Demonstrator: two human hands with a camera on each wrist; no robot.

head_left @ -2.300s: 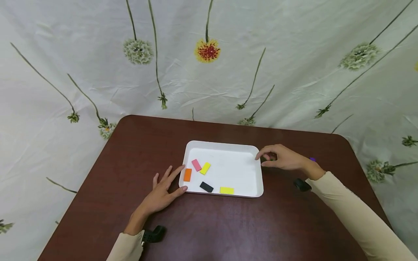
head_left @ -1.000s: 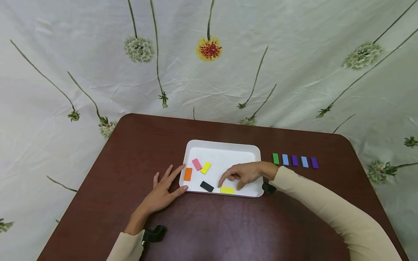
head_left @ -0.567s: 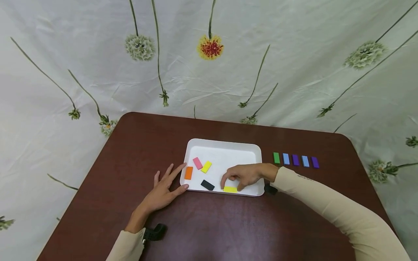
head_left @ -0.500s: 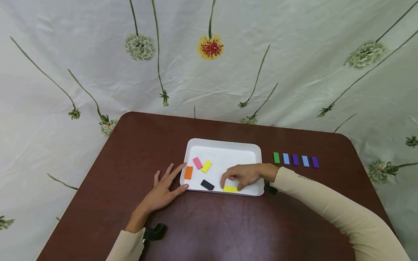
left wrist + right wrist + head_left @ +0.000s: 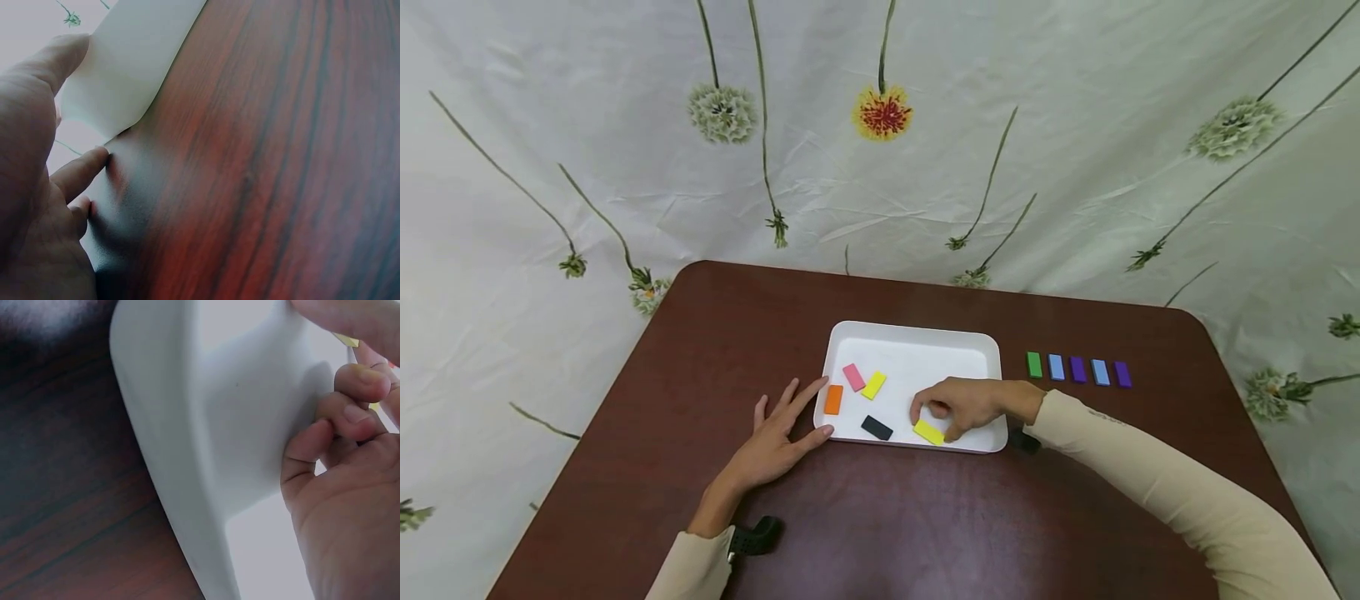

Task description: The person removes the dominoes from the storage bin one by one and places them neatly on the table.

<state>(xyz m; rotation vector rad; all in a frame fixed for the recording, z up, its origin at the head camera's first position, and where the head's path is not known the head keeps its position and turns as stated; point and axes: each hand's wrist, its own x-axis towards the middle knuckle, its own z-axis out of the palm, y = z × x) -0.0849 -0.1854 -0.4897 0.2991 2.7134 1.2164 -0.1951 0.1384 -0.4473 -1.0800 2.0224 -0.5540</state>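
Observation:
In the head view my right hand (image 5: 967, 402) pinches a yellow block (image 5: 929, 432) by its ends, thumb and index finger curled, over the front right of a white tray (image 5: 917, 337). The block is tilted slantwise; in the right wrist view only a sliver of the yellow block (image 5: 347, 340) shows behind the fingers. At the tray's left side, my left hand (image 5: 772, 442) rests with spread, straight fingers, thumb and fingertips at the rim. Inside the tray lie a black block (image 5: 877, 427), an orange block (image 5: 833, 399), a pink block (image 5: 853, 377) and another yellow block (image 5: 873, 385).
Right of the tray, a row of blocks stands on the brown table (image 5: 895, 517): a green block (image 5: 1034, 365) at its left end, then light blue and purple ones, ending in a purple block (image 5: 1122, 374). A flowered cloth (image 5: 820, 167) hangs behind the table.
My right hand has come from beside the row into the tray and taken hold of the front yellow block, which has turned from level to slanted. The left hand has stayed at the rim.

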